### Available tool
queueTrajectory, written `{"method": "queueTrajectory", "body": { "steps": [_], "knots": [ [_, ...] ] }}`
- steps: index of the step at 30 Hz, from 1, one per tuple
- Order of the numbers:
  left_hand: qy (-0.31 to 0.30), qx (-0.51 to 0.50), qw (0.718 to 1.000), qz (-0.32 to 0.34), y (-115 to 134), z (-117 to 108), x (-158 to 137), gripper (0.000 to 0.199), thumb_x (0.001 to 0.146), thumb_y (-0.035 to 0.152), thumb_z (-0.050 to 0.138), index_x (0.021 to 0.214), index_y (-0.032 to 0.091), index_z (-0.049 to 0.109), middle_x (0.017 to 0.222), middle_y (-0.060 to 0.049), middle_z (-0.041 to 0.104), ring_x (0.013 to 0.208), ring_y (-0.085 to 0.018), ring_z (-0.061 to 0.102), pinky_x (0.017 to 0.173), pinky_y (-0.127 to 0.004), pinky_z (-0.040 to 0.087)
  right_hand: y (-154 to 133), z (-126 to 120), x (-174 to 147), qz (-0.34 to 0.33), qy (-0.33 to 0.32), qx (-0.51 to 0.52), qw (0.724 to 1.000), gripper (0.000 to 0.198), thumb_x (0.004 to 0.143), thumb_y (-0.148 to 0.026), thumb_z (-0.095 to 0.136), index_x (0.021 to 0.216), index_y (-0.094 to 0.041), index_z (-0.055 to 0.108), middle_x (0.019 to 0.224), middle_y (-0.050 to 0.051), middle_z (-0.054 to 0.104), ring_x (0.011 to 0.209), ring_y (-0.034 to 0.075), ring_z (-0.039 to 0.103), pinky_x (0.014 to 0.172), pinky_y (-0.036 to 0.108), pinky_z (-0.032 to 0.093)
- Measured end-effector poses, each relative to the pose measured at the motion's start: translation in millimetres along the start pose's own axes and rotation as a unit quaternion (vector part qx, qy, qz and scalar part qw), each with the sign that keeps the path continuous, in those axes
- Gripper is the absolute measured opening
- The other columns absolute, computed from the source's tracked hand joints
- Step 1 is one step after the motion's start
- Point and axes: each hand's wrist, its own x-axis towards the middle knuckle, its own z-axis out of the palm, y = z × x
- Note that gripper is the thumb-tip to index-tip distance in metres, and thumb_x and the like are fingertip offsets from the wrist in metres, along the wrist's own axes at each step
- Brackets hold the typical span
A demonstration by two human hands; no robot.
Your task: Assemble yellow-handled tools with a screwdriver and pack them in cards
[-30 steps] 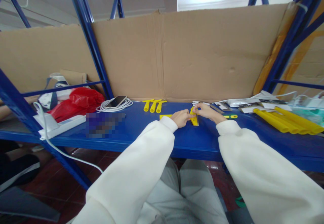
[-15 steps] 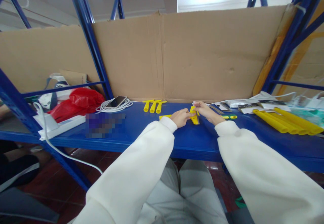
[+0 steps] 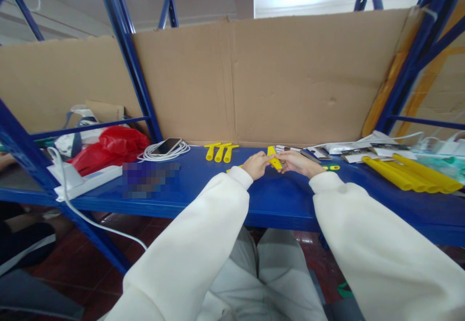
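Between my two hands is a small flat yellow plastic scraper head (image 3: 274,158), tilted and held just over the blue shelf (image 3: 279,200). My left hand (image 3: 256,165) is closed, with its thumb and fingers pinching the left edge of the scraper head. From the other side, my right hand (image 3: 298,162) is closed on its right edge and lower end; the fingertips partly cover it. Part of another yellow piece (image 3: 228,170) peeks out beside my left cuff. Beyond my right wrist lies a green and yellow tool handle (image 3: 331,167).
Three yellow T-shaped pieces (image 3: 219,152) stand in a row at the back. To the right lie several yellow tubes (image 3: 410,175) and packets (image 3: 358,154). A phone (image 3: 167,145) on a coiled white cable, a red bag (image 3: 112,146) and a power strip (image 3: 90,181) are leftward. Cardboard (image 3: 290,79) closes the back.
The scraper head has turned and shifted slightly left and up in my hands. My right hand has moved lower along it, and the metal edge seen before no longer shows.
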Motion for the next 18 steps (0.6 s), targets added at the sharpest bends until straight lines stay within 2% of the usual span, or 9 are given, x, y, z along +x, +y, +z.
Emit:
{"method": "queueTrajectory", "body": {
  "steps": [5,11,15,18],
  "knots": [
    [0.003,0.002,1.000,-0.031,5,-2,-1,0.046,0.095,0.017,0.047,0.141,0.016,0.051,0.117,-0.013,0.061,0.111,-0.022,0.062,0.096,-0.032,0.049,1,1,-1,-0.025,-0.036,0.006,0.999,0.013,0.078,-0.023,0.073,0.084,-0.017,0.062,0.073,0.004,0.071,0.052,0.011,0.060,0.049,0.021,0.050],
    [-0.049,0.058,0.994,-0.075,13,-10,-5,0.052,0.098,0.020,0.040,0.150,0.018,0.038,0.129,-0.014,0.059,0.114,-0.025,0.063,0.093,-0.035,0.051,1,7,-2,-0.044,-0.026,0.004,0.999,0.017,0.076,-0.025,0.076,0.078,-0.015,0.062,0.072,0.003,0.070,0.053,0.009,0.059,0.051,0.021,0.050],
    [-0.060,0.070,0.992,-0.083,13,-12,-6,0.055,0.095,0.018,0.044,0.149,0.018,0.039,0.134,-0.014,0.059,0.117,-0.024,0.063,0.096,-0.035,0.050,-2,12,-6,-0.028,-0.026,-0.006,0.999,0.020,0.075,-0.026,0.078,0.076,-0.015,0.061,0.070,0.003,0.069,0.052,0.009,0.058,0.051,0.020,0.049],
    [-0.046,0.062,0.993,-0.090,13,-14,-6,0.055,0.093,0.015,0.044,0.148,0.019,0.041,0.135,-0.012,0.060,0.118,-0.024,0.062,0.098,-0.035,0.049,-5,12,-7,-0.023,-0.015,-0.006,1.000,0.022,0.079,-0.034,0.075,0.078,-0.017,0.061,0.067,0.003,0.067,0.049,0.010,0.057,0.048,0.021,0.047]
  ]
}}
